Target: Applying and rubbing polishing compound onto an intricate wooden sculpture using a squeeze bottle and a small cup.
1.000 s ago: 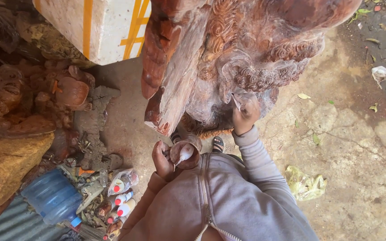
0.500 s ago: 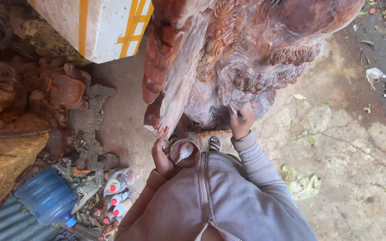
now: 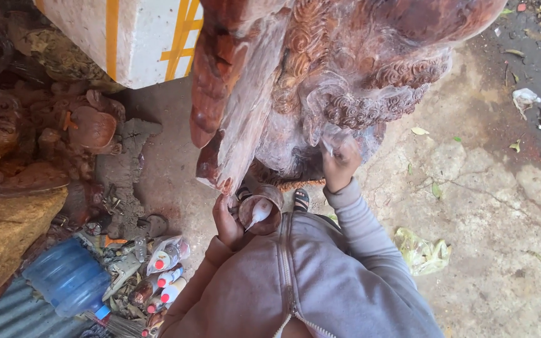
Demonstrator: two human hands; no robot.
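Hands: left hand (image 3: 228,220) grips small bowl (image 3: 259,211) of white paste at chest; right hand (image 3: 340,164) closed, pressed on carved wooden statue (image 3: 320,75).
Floor: bottles (image 3: 164,275) lower left.

Large carved wooden sculpture (image 3: 320,81): top cut off by the far edge; base hidden behind the hands and torso.
Right hand (image 3: 340,161): blurred; whatever it held against the carving could not be told.
Left hand (image 3: 226,222): fingers partly hidden behind a small brown cup (image 3: 259,211), whose pale contents were unclear.
White box with yellow stripes (image 3: 133,37): cut off at the far edge.
Blue water jug (image 3: 67,275): partly covered by clutter.
Small bottles (image 3: 167,275): too small to identify.
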